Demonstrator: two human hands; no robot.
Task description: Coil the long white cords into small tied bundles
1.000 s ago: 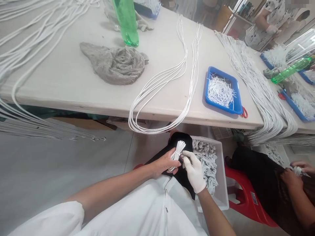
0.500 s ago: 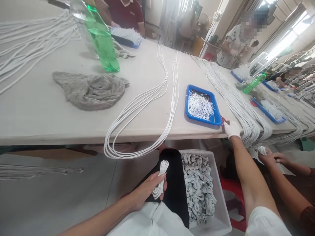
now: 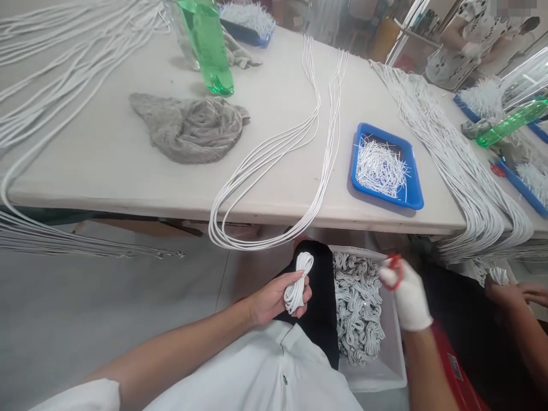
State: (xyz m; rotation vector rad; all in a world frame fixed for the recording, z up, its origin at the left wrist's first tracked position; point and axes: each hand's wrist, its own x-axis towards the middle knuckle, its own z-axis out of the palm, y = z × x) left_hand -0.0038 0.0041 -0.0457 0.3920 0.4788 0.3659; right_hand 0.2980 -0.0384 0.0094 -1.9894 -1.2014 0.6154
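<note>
A small coiled bundle of white cord is gripped in my bare left hand, just above my lap. My right hand, in a white glove, is closed around red-handled scissors; their blades cannot be made out. It hovers over the right edge of a white bin filled with similar cord bundles. On the table ahead, long loops of white cord hang over the front edge. A blue tray holds a heap of short white cord scraps.
A grey cloth and a green bottle stand on the table. Thick rows of cords drape over its front at the right. A co-worker's hands hold another bundle beside me.
My right hand has lifted the red-handled scissors from beside the blue tray and drawn them back over the bin. The left hand still holds the bundle; the view has tilted down.
</note>
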